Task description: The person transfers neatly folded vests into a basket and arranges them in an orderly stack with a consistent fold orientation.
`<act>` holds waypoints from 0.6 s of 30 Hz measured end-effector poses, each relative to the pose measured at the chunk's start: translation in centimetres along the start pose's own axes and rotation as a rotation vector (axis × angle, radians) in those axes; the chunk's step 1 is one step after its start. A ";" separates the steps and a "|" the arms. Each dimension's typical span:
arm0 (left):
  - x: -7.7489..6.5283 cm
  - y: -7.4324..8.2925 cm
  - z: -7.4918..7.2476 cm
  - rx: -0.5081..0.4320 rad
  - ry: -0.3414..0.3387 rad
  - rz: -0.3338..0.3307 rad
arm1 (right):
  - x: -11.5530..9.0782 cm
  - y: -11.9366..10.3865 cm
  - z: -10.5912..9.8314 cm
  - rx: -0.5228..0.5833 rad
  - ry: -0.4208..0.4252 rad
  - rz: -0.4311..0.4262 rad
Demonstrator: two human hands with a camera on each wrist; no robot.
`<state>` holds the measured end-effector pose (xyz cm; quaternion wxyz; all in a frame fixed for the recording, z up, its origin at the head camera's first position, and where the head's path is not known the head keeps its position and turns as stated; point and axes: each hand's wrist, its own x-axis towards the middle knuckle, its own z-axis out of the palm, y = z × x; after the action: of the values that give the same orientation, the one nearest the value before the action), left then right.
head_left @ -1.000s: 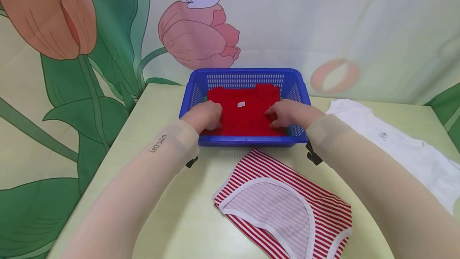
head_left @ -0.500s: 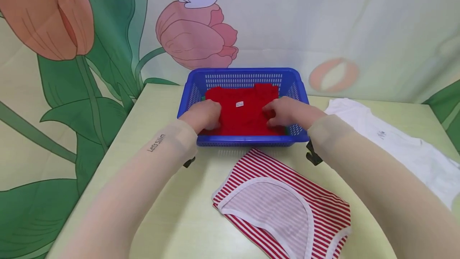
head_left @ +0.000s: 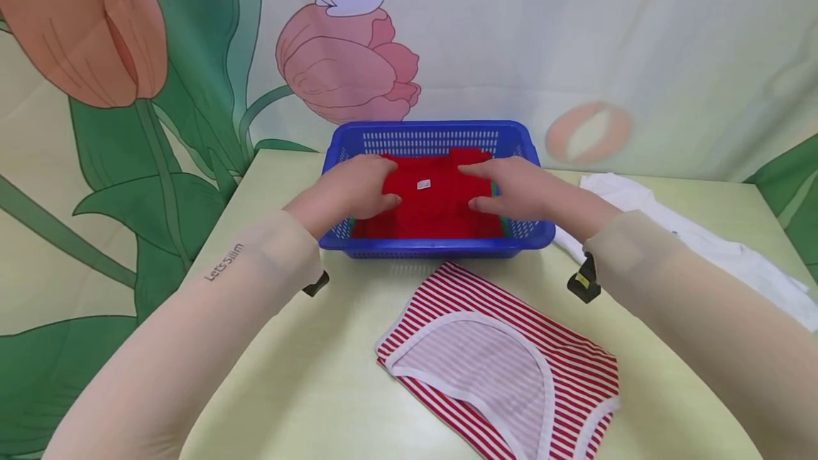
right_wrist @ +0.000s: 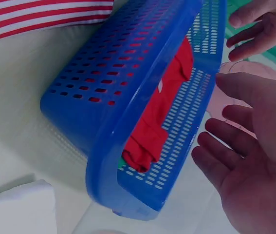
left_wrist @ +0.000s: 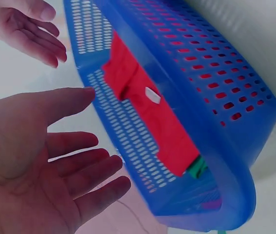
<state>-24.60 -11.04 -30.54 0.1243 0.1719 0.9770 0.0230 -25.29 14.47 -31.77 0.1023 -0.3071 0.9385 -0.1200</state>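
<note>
A red folded garment [head_left: 441,208] with a small white label [head_left: 424,184] lies inside the blue plastic basket [head_left: 441,244]. Green cloth [left_wrist: 197,166] peeks out from under it in the left wrist view. My left hand [head_left: 358,182] hovers over the basket's left side, fingers extended and thumb apart. Opposite it, my right hand [head_left: 519,184] hovers over the right side in the same way. Both wrist views show the palms facing inward, holding nothing, clear of the red garment.
Red-and-white striped underpants [head_left: 498,368] with white trim lie flat in front of the basket on the pale table [head_left: 307,375]. A white garment [head_left: 696,240] is spread at the right, partly behind my right arm. A floral-patterned cloth [head_left: 511,41] hangs behind the table.
Both hands have risen from the red garment and moved slightly apart, their fingers straightening. The garment stays in the basket, and the striped underpants keep their place.
</note>
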 end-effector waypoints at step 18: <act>-7.8 0.0 0.4 -0.046 0.162 0.150 | -8.4 -0.3 0.8 0.049 0.165 -0.153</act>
<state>-17.44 -13.73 -29.09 0.0466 0.2391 0.9675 0.0683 -18.25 19.18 -31.41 0.0224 -0.3644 0.9144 -0.1751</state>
